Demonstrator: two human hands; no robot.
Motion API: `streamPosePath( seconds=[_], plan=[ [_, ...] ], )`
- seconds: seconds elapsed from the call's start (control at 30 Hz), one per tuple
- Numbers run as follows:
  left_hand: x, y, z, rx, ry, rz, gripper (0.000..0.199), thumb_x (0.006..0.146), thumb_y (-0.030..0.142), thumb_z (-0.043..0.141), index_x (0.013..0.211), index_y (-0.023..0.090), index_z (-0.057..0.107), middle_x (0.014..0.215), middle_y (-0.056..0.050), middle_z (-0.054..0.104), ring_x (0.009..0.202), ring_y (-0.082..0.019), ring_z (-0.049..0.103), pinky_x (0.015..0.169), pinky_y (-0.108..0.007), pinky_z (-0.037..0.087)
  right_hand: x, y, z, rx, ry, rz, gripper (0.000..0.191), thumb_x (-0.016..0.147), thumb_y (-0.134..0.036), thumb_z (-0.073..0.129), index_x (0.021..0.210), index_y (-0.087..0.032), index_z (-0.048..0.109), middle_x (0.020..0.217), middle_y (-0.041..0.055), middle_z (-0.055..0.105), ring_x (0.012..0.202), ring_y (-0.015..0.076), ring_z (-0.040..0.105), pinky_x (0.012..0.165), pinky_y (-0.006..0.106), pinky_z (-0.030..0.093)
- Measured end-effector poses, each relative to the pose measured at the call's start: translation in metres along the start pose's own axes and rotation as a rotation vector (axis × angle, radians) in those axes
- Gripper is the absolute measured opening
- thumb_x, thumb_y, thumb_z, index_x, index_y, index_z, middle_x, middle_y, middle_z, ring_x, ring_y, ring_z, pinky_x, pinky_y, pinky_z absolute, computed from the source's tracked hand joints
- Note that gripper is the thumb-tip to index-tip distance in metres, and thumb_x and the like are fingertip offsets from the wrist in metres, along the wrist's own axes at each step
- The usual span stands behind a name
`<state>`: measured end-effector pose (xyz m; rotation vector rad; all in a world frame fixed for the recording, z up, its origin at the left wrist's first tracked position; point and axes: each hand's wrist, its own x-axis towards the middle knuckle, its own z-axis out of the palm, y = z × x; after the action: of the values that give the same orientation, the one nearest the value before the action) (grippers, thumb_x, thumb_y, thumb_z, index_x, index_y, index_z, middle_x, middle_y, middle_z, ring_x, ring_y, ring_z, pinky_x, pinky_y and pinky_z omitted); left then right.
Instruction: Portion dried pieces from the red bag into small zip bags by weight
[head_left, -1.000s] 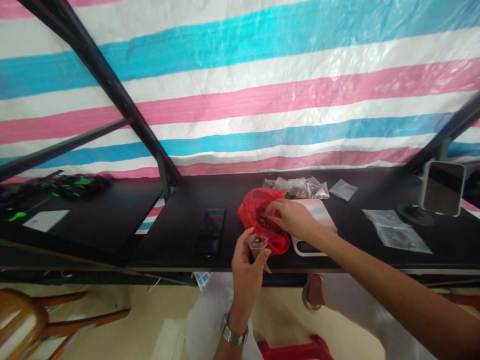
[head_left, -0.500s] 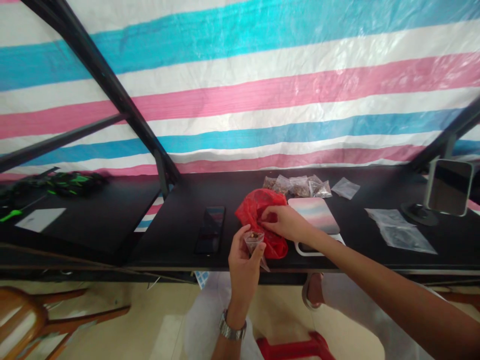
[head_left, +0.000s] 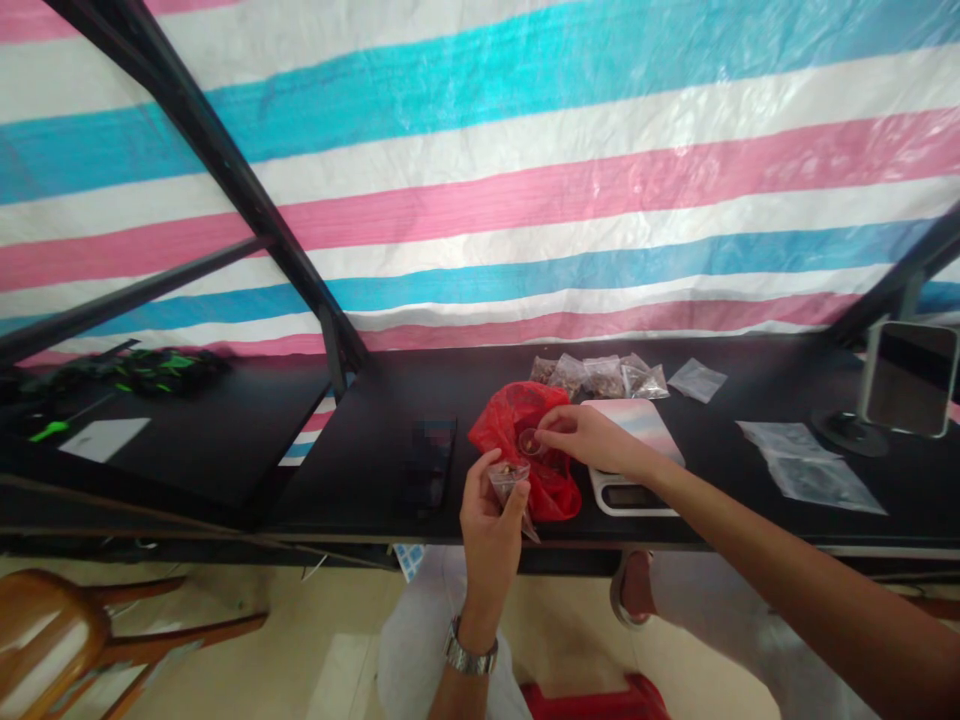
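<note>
My left hand (head_left: 489, 540) holds a small clear plastic bag (head_left: 508, 485) up by its open mouth, with brown bits inside. My right hand (head_left: 589, 443) reaches over a crumpled red plastic bag (head_left: 559, 495) and pinches a small round clear cup (head_left: 531, 441) at the fingertips. The red bag's mouth lies open around that spot, and dark contents show inside it. Just behind my right hand stands a white digital scale (head_left: 630, 497) with a glossy top that reflects the stripes.
Several small bags of brown material (head_left: 592, 377) lie along the back of the black table (head_left: 360, 480). A blurred phone (head_left: 429, 465) lies to the left. Clear bags (head_left: 802, 475) and a mirror on a stand (head_left: 911, 380) sit right. A striped tarp hangs behind.
My right hand has drawn back toward the red bag's mouth and now shows the small clear cup at its fingertips. More of the scale is visible. My left hand has barely moved.
</note>
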<state>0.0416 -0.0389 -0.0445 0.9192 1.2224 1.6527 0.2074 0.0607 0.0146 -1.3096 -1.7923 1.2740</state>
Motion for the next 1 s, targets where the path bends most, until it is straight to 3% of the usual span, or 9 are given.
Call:
streamPosePath(
  seconds=[0.17,0.3,0.37,0.43,0.6,0.7,0.8,0.9,1.0],
  plan=[
    [0.004,-0.002,0.003,-0.061,-0.046,0.019,0.058,0.078,0.042,0.091,0.126,0.021,0.066,0.102,-0.003,0.077,0.09,-0.016,0.075,0.085,-0.026,0.058,-0.015,-0.018,-0.009,0.059,0.054,-0.123,0.021,0.092,-0.039,0.075,0.095,-0.018,0.075,0.089,0.0053,0.081,0.08,0.0186,0.074,0.072,0.029,0.056],
    [0.006,-0.003,0.008,-0.088,-0.092,0.03,0.058,0.08,0.039,0.089,0.13,0.022,0.064,0.117,-0.007,0.078,0.104,-0.02,0.076,0.093,-0.029,0.059,-0.031,-0.037,-0.002,-0.1,0.083,-0.271,0.013,0.093,-0.033,0.075,0.095,-0.02,0.075,0.085,0.0015,0.077,0.071,0.0159,0.067,0.065,0.028,0.051],
    [0.006,-0.003,0.011,-0.104,-0.097,0.036,0.058,0.081,0.038,0.088,0.131,0.022,0.063,0.125,-0.009,0.077,0.112,-0.022,0.076,0.098,-0.031,0.059,-0.037,-0.044,0.001,-0.207,0.062,-0.37,0.005,0.092,-0.022,0.075,0.098,-0.022,0.075,0.093,0.0012,0.078,0.078,0.0162,0.069,0.072,0.028,0.052],
    [0.006,-0.001,0.013,-0.112,-0.098,0.043,0.056,0.082,0.037,0.087,0.131,0.022,0.064,0.127,-0.01,0.077,0.114,-0.022,0.076,0.099,-0.033,0.06,-0.042,-0.048,0.003,-0.289,0.038,-0.456,0.016,0.092,-0.014,0.074,0.104,-0.023,0.075,0.107,0.0021,0.079,0.091,0.0177,0.072,0.083,0.03,0.054],
    [0.006,0.002,0.015,-0.09,-0.093,0.049,0.052,0.083,0.037,0.086,0.129,0.022,0.065,0.122,-0.009,0.078,0.108,-0.021,0.076,0.095,-0.032,0.061,-0.047,-0.047,0.002,-0.356,0.049,-0.542,0.025,0.095,-0.013,0.07,0.115,-0.027,0.074,0.122,0.004,0.079,0.108,0.0218,0.073,0.098,0.036,0.054],
    [0.008,0.0,0.014,-0.089,-0.083,0.049,0.054,0.082,0.039,0.088,0.128,0.022,0.065,0.118,-0.008,0.078,0.105,-0.02,0.076,0.094,-0.031,0.06,-0.045,-0.042,0.0,-0.345,0.134,-0.527,0.019,0.098,-0.019,0.069,0.115,-0.027,0.073,0.122,0.0042,0.078,0.109,0.0218,0.073,0.098,0.036,0.054],
    [0.01,-0.002,0.01,-0.07,-0.061,0.073,0.057,0.08,0.046,0.09,0.126,0.021,0.067,0.116,-0.008,0.078,0.105,-0.021,0.076,0.095,-0.032,0.058,-0.036,-0.031,0.0,-0.452,0.234,-0.39,0.008,0.1,-0.027,0.07,0.107,-0.026,0.075,0.114,0.0046,0.08,0.099,0.022,0.074,0.091,0.035,0.054],
    [0.012,-0.004,0.006,-0.031,-0.056,0.104,0.06,0.08,0.053,0.089,0.126,0.021,0.068,0.118,-0.01,0.078,0.106,-0.023,0.076,0.097,-0.035,0.058,-0.022,-0.019,0.002,-0.613,0.178,-0.239,0.008,0.099,-0.029,0.072,0.101,-0.023,0.076,0.108,0.0063,0.081,0.094,0.023,0.074,0.085,0.033,0.053],
    [0.013,-0.005,0.0,0.033,-0.06,0.129,0.06,0.083,0.059,0.085,0.127,0.021,0.069,0.12,-0.011,0.077,0.109,-0.024,0.075,0.1,-0.036,0.057,-0.018,-0.013,0.006,-0.616,0.173,-0.256,0.01,0.101,-0.025,0.068,0.103,-0.021,0.077,0.113,0.0089,0.08,0.102,0.0238,0.074,0.091,0.034,0.052]
  ],
)
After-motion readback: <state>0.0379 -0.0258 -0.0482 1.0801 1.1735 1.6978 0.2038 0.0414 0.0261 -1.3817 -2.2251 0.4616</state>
